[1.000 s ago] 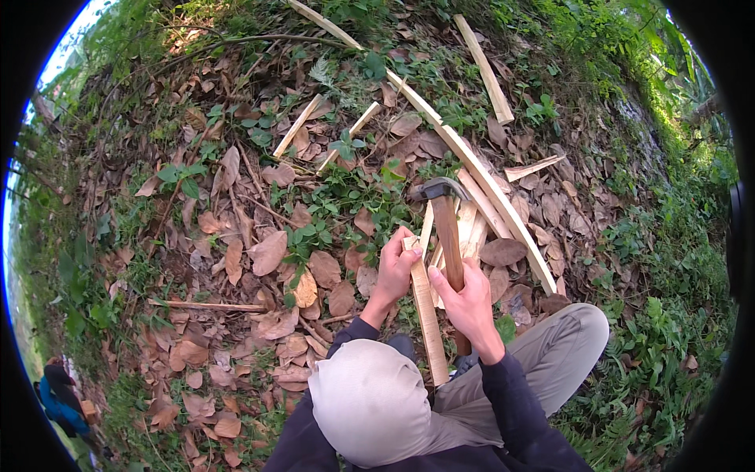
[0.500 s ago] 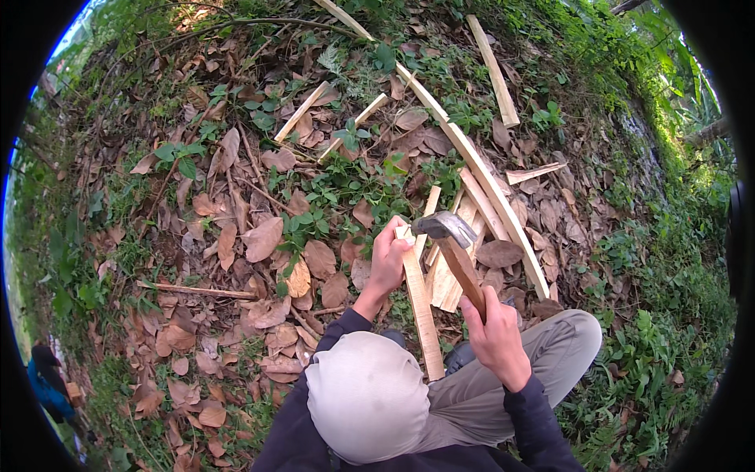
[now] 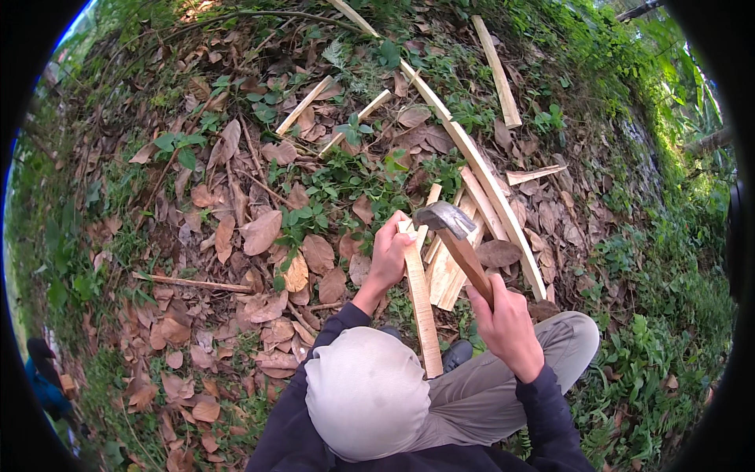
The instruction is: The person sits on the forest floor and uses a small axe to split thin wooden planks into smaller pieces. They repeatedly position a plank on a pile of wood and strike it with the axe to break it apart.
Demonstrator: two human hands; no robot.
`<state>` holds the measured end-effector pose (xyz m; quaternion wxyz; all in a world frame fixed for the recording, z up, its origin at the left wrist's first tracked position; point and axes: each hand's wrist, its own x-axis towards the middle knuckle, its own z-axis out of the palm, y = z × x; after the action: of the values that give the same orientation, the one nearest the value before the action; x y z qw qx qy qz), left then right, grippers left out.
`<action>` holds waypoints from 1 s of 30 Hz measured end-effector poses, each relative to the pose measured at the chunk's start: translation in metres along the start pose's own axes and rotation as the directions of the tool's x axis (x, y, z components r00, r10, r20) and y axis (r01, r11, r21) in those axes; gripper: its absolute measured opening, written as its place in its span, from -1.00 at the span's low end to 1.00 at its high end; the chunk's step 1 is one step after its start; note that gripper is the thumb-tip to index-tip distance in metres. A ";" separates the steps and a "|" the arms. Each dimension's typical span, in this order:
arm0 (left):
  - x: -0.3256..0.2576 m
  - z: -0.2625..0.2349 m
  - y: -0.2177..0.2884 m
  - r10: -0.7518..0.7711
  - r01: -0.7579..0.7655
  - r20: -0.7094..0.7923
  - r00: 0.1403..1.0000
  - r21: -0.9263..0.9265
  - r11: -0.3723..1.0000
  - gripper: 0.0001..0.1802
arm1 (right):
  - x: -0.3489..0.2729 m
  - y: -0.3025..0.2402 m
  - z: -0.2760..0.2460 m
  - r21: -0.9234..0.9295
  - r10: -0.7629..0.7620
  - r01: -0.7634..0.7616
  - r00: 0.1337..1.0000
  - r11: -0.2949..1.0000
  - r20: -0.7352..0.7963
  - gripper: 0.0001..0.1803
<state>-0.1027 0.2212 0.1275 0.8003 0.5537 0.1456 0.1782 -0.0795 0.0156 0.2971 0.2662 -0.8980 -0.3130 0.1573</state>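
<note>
My left hand (image 3: 388,256) is closed around the upper end of a pale wooden strip (image 3: 423,311), which slants down toward my knee. In my right hand (image 3: 511,326) is a claw hammer (image 3: 474,267), gripped by its wooden handle. The hammer's steel head hangs just right of the strip's upper end, close to my left fingers; whether it touches the wood I cannot tell. A thinner stick (image 3: 433,194) shows behind the hammer head. Any nail at the strip's end is too small to make out.
Flat split boards (image 3: 452,275) lie just beyond the strip. A long thin batten (image 3: 472,153) crosses the ground behind them. Other loose pieces (image 3: 497,72) lie farther off among dry leaves and green plants. A person in blue (image 3: 47,381) is at the far left edge.
My right hand has shifted a little to the right, and the hammer head has risen slightly. My left hand keeps its hold on the strip.
</note>
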 end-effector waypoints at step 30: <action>0.001 -0.003 0.007 0.007 -0.007 0.003 1.000 0.073 0.997 -0.87 | 0.010 -0.029 -0.036 0.031 -0.036 0.037 0.999 0.999 -0.015 -0.75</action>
<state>-0.1043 0.2265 0.1333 0.7792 0.5833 0.1490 0.1747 -0.0690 0.0274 0.3417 0.2855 -0.8890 -0.3247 0.1507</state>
